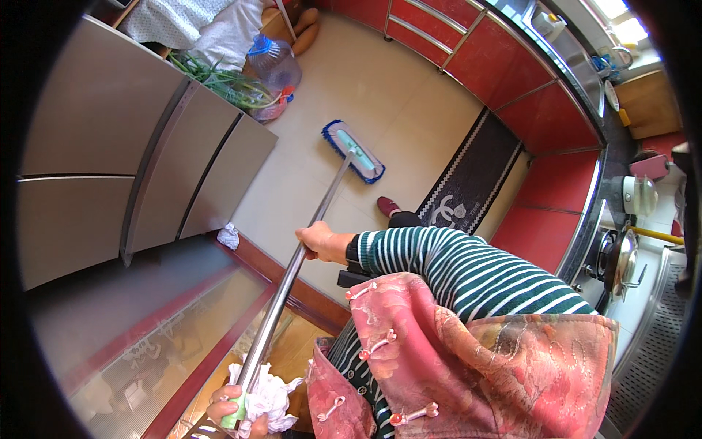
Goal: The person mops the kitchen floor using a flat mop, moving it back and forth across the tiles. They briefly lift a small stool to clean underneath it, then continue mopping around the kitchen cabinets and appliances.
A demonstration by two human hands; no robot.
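Note:
A flat mop with a blue fringe (354,151) lies on the tiled floor ahead of me, joined to a long metal pole (279,291). Partway along the pole, my right hand (320,241) is closed around it, below a striped sleeve. Near the pole's upper end, at the bottom of the view, my left hand (233,411) grips its green end together with a crumpled white cloth or paper (270,396).
Left stands a large grey fridge (219,153); beside it are green onions (230,85) and a plastic bottle (277,63). Crumpled paper (228,236) lies by the red door sill (247,255). A dark mat (466,170) runs along red cabinets (548,181). A glass door (164,340) is lower left.

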